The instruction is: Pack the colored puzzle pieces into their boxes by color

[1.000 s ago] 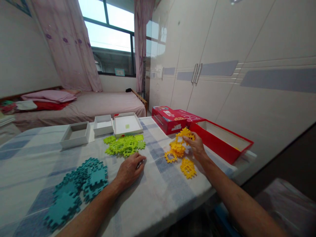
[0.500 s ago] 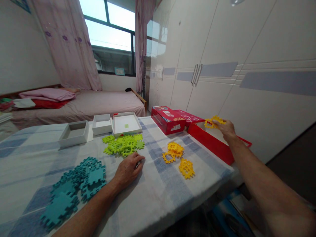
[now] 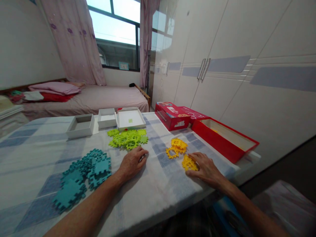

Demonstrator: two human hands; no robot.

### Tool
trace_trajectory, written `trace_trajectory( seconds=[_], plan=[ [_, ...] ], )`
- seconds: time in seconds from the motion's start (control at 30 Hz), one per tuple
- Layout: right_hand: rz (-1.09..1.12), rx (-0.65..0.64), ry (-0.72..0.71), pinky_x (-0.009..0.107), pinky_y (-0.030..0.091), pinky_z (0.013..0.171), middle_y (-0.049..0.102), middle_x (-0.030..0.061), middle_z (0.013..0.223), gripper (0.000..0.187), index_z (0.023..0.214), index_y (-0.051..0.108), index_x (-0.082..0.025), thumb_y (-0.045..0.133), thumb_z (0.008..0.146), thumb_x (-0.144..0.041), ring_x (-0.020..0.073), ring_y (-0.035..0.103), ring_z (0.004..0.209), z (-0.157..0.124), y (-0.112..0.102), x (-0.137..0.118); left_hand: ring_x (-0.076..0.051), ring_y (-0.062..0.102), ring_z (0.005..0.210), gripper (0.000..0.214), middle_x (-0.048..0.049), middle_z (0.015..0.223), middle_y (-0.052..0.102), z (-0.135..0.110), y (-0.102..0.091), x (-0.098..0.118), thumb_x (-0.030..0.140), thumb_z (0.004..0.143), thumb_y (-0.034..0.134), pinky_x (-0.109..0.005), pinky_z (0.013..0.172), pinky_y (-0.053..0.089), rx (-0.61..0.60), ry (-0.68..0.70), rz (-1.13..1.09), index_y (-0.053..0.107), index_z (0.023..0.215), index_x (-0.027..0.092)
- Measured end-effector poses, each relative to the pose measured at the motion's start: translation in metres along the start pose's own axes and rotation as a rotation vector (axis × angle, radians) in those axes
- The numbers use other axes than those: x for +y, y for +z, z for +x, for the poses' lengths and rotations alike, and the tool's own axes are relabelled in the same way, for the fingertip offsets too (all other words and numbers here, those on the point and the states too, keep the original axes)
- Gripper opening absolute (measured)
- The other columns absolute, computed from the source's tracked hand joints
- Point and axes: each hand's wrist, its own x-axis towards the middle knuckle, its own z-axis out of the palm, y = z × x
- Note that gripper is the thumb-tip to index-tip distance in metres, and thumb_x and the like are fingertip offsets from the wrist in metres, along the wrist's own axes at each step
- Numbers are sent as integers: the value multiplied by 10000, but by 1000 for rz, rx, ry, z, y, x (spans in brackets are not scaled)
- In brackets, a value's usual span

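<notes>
My right hand (image 3: 207, 168) has its thumb and fingers round the near pile of yellow toothed building pieces (image 3: 189, 163) on the table. Just beyond it lie more yellow pieces (image 3: 179, 145), some stacked. My left hand (image 3: 132, 163) rests on the cloth with its fingers curled in, and I see nothing held in it. It lies right in front of a heap of lime-green toothed pieces (image 3: 127, 140). Left of my forearm spreads a heap of teal toothed pieces (image 3: 71, 189). An open red box (image 3: 217, 141) stands beyond my right hand, with a bit of yellow inside.
A closed red box (image 3: 170, 117) and a red lid (image 3: 195, 113) stand at the back right. Along the back are a grey-white tray (image 3: 79, 132), a smaller white tray (image 3: 107, 123) and a shallow white lid (image 3: 142, 124). Behind are a bed (image 3: 116, 98) and a wardrobe (image 3: 222, 39).
My right hand has come back from over the open red box, where it held yellow pieces, to the near yellow pile. My left hand stays in place; the view has shifted slightly.
</notes>
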Motion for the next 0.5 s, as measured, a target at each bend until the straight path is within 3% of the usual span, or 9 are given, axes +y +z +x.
trace_trajectory(
  seconds=[0.17, 0.3, 0.5],
  plan=[
    [113, 60, -38, 360, 446, 857, 586, 89, 1064, 469, 1147, 581, -181, 638, 709, -340, 226, 555, 976, -2, 3, -10, -178, 567, 891, 280, -68, 947, 595, 0, 0, 0, 206, 854, 437, -290, 821, 442, 3, 2, 9, 657, 1024, 176],
    [269, 155, 13, 315, 463, 684, 587, 44, 877, 262, 943, 592, -195, 602, 725, -340, 193, 562, 770, 5, -1, -11, -177, 568, 891, 281, -70, 955, 597, 0, -1, 1, 203, 855, 434, -289, 814, 443, 1, 2, 4, 656, 1026, 178],
    [644, 164, 68, 299, 475, 648, 643, 23, 816, 242, 877, 596, -192, 575, 721, -376, 191, 593, 737, 49, -11, -13, -178, 569, 891, 275, -66, 951, 598, 0, -1, 1, 198, 852, 439, -288, 810, 440, 1, -3, 1, 659, 1018, 189]
  ],
)
